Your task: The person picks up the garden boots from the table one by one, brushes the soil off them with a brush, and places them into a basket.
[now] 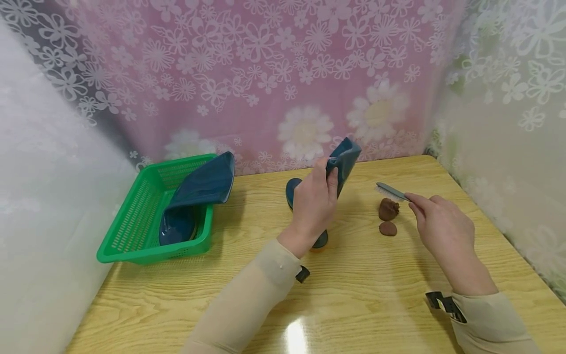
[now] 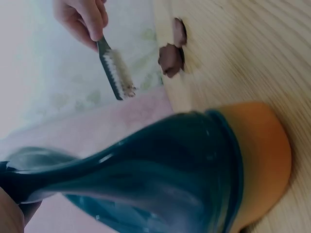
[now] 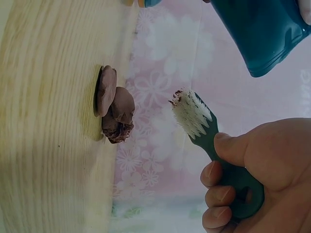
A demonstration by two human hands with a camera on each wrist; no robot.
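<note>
My left hand [image 1: 313, 201] grips a dark blue rubber boot [image 2: 160, 170] by its bunched shaft. The boot's orange sole [image 2: 262, 150] is against the wooden table, and my hand and forearm hide part of the boot in the head view. My right hand [image 1: 446, 231] holds a dark green brush [image 3: 226, 172] by its handle, in the air. Brown bits cling to the end of its white bristles [image 3: 189, 114]. Just left of that hand, two brown clay-like lumps [image 1: 389, 209] lie on the table, the larger one rough on one side.
At the left of the table stands a green plastic basket [image 1: 155, 256]. Another dark blue boot [image 1: 201, 182] lies in it, its shaft sticking out over the right rim. Patterned curtains [image 1: 265, 73] hang behind and at the right side of the table [image 1: 353, 305].
</note>
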